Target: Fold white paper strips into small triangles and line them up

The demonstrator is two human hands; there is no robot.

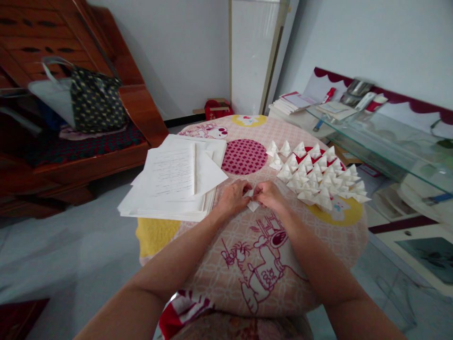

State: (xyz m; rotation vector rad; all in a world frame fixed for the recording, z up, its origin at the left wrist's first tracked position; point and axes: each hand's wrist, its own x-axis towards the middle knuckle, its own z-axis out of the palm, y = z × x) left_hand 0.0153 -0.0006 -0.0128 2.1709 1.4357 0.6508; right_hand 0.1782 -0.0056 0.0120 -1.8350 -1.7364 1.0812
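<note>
Between my two hands is a small piece of folded white paper point(252, 206), its lower point resting near the cloth. My left hand point(235, 194) pinches its left side with bent fingers. On the other side my right hand point(267, 192) grips the right edge with thumb and fingers. The fingers hide most of the paper's upper part. To the right stand several folded white paper pieces point(311, 172) with pointed tips, set close together in rows. Stacked sheets of white paper point(170, 205) lie to the left, some with writing.
A patterned pink cloth point(226, 264) covers the round table. Beyond its right side is a glass shelf point(385, 146) holding cups and small items. A wooden bench point(136, 106) with a dark patterned bag point(95, 99) stands at the left.
</note>
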